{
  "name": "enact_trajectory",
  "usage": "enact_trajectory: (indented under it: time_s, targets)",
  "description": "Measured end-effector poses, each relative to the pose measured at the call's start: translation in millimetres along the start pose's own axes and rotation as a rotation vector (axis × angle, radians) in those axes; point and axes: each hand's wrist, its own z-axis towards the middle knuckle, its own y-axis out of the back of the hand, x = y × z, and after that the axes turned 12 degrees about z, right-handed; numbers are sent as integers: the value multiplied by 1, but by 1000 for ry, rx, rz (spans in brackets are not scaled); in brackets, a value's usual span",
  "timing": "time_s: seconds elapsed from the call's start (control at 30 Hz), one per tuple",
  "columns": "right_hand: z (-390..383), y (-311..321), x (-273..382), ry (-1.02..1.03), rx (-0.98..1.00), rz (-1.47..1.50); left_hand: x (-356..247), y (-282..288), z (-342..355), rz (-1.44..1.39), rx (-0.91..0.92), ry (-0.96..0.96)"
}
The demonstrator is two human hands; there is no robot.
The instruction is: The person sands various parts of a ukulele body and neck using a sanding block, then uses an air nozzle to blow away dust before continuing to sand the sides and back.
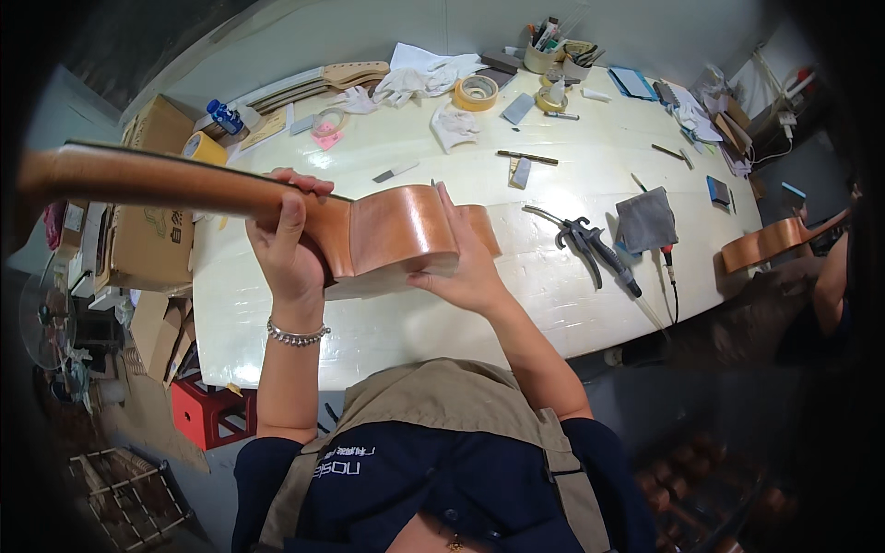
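A small guitar-shaped instrument of glossy brown wood, a ukulele, is held up over the workbench on its side. Its neck points left and comes close to the camera, and the headstock runs into the dark rim of the picture. My left hand is closed round the neck beside the heel, thumb on the near side and fingertips showing over the far edge. Around the body's waist my right hand grips the sides, its fingers partly behind the wood. The far end of the body is partly hidden by this hand.
On the pale workbench lie an air blow gun, a grey cloth, a small blade, tape rolls and white gloves. Cardboard boxes and a red stool stand left. At right, another person handles a second ukulele.
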Motion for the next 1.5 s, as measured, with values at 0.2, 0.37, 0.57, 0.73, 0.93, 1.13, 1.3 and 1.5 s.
enact_trajectory:
  time_s: [0.2, 0.37, 0.57, 0.73, 0.93, 1.13, 1.3, 1.5]
  targets:
    - [-9, 34, -44, 161, 48, -569, -1, 38, -7, 11, -109, -8]
    - [-14, -10, -18, 236, -29, -92, -6, 12, -8, 80, -76, -61]
    - [5, -18, 73, 446, 1, -610, -8, -13, -9, 142, -16, -25]
    - [19, -32, 72, 536, 75, -555, -5, -2, -9, 30, -73, -11]
    - [8, -27, -5, 288, -74, -250, -1, 48, -10, -51, -107, -8]
    - [6, 19, -41, 165, -57, -599, 4, 77, -12, -188, -196, 46]
    - [-3, -7, -19, 319, 19, -593, -2, 72, -16, -130, -135, 38]
    - [1, 11, -32, 261, -73, -589, -1, 51, -14, -26, -126, -17]
